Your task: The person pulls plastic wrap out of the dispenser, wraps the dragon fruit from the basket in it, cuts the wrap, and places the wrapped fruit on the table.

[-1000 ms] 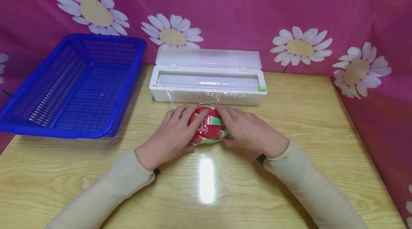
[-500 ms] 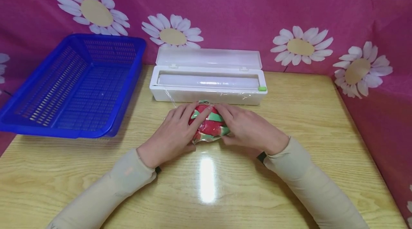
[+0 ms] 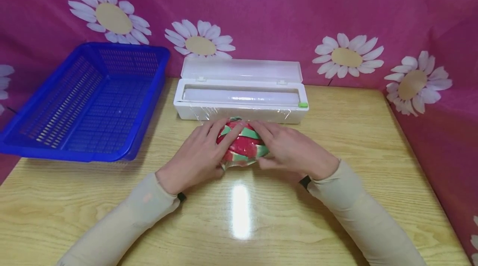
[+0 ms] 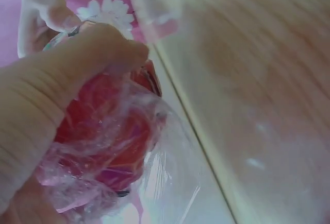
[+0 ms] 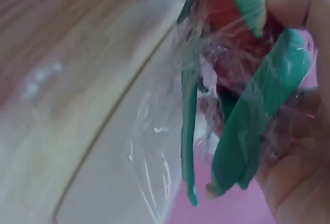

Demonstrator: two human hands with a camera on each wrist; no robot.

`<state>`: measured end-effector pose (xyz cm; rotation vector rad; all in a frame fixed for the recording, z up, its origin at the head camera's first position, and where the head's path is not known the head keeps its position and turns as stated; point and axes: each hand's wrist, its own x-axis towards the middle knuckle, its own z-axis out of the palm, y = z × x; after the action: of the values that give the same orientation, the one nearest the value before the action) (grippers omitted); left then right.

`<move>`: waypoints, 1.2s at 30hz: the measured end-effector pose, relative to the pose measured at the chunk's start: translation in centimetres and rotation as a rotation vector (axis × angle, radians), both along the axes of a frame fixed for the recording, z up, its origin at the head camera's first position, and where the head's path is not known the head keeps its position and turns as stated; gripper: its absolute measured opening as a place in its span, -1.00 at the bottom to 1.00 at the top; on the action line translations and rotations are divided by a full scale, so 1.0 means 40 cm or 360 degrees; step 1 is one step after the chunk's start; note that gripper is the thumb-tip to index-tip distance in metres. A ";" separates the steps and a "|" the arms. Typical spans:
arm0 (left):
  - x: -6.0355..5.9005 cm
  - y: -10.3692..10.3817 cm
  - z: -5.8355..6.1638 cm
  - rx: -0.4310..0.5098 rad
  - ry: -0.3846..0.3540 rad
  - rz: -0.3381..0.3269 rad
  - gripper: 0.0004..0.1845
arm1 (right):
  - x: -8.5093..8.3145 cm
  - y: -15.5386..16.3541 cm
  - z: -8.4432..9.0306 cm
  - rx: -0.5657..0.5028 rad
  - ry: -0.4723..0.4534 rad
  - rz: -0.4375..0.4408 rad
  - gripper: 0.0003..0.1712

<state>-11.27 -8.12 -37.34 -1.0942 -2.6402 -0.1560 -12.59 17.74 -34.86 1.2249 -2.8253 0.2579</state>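
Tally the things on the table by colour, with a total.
Blue: 1, basket
White: 1, cling-film dispenser
Red and green: 1, wrapped fruit, held by left hand and right hand
Total: 3

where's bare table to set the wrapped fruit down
Free: the table right of the right hand, and the near strip before both sleeves. The blue basket holds nothing. Crowded: between the wrap dispenser and the fruit, with the left hand there.
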 end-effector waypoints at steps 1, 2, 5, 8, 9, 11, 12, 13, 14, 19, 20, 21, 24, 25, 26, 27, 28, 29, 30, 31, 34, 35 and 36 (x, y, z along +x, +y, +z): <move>0.001 -0.001 0.004 0.0017 0.0003 -0.0008 0.30 | 0.002 0.002 0.005 -0.0011 -0.0008 -0.0007 -0.06; 0.002 -0.003 0.008 0.0038 0.0008 -0.0019 0.31 | 0.004 0.005 0.011 -0.0027 -0.0020 -0.0011 -0.05; 0.004 -0.007 0.019 0.0105 0.0020 -0.0069 0.29 | 0.008 0.012 0.027 -0.0072 -0.0074 -0.0037 -0.02; 0.003 -0.011 0.026 0.0152 0.0006 -0.0110 0.23 | 0.009 0.019 0.037 -0.0121 -0.0140 -0.0045 0.00; 0.002 -0.012 0.028 0.0161 -0.0010 -0.0116 0.21 | 0.008 0.021 0.038 -0.0143 -0.0155 -0.0039 0.00; 0.002 -0.014 0.034 0.0170 -0.0054 -0.0109 0.19 | 0.007 0.025 0.038 -0.0187 -0.0174 -0.0022 0.02; 0.002 -0.015 0.037 0.0175 -0.0081 -0.0107 0.19 | 0.007 0.026 0.037 -0.0208 -0.0169 -0.0009 0.02; 0.002 -0.016 0.041 0.0180 -0.0108 -0.0101 0.19 | 0.006 0.028 0.036 -0.0225 -0.0160 0.0007 0.01; 0.001 -0.017 0.044 0.0189 -0.0134 -0.0094 0.20 | 0.006 0.030 0.034 -0.0242 -0.0146 0.0017 0.01; -0.004 -0.024 0.058 0.0290 -0.0252 -0.0067 0.25 | 0.006 0.032 0.031 -0.0311 -0.0074 0.0049 0.03; -0.005 -0.025 0.059 0.0319 -0.0272 -0.0068 0.26 | 0.007 0.032 0.031 -0.0318 -0.0060 0.0050 0.06; -0.007 -0.026 0.061 0.0348 -0.0291 -0.0071 0.27 | 0.007 0.031 0.033 -0.0322 -0.0050 0.0050 0.11; -0.011 -0.028 0.070 0.0426 -0.0331 -0.0096 0.28 | 0.008 0.029 0.037 -0.0299 0.0021 0.0045 0.25; -0.012 -0.029 0.074 0.0448 -0.0348 -0.0105 0.27 | 0.008 0.029 0.037 -0.0282 0.0065 0.0042 0.28; -0.013 -0.030 0.078 0.0470 -0.0369 -0.0111 0.28 | 0.007 0.027 0.037 -0.0269 0.0116 0.0041 0.31; -0.015 -0.031 0.083 0.0489 -0.0389 -0.0118 0.27 | 0.007 0.026 0.036 -0.0257 0.0170 0.0041 0.32; -0.016 -0.031 0.088 0.0509 -0.0411 -0.0122 0.27 | 0.007 0.025 0.035 -0.0244 0.0228 0.0041 0.32; -0.018 -0.032 0.093 0.0525 -0.0430 -0.0122 0.27 | 0.006 0.023 0.033 -0.0232 0.0287 0.0038 0.32; -0.019 -0.032 0.098 0.0537 -0.0446 -0.0120 0.26 | 0.006 0.021 0.031 -0.0221 0.0339 0.0034 0.32; -0.019 -0.033 0.103 0.0549 -0.0466 -0.0115 0.25 | 0.006 0.019 0.030 -0.0214 0.0379 0.0027 0.31; -0.018 -0.035 0.115 0.0579 -0.0482 -0.0098 0.23 | 0.006 0.013 0.027 -0.0198 0.0466 -0.0004 0.33; -0.018 -0.036 0.118 0.0589 -0.0481 -0.0095 0.22 | 0.006 0.011 0.026 -0.0197 0.0492 -0.0020 0.33; -0.018 -0.037 0.122 0.0600 -0.0476 -0.0093 0.22 | 0.006 0.010 0.026 -0.0199 0.0514 -0.0035 0.33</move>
<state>-12.00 -9.59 -32.47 -1.0835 -2.6684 -0.8520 -12.36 18.14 -33.83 1.0976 -2.5057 0.2104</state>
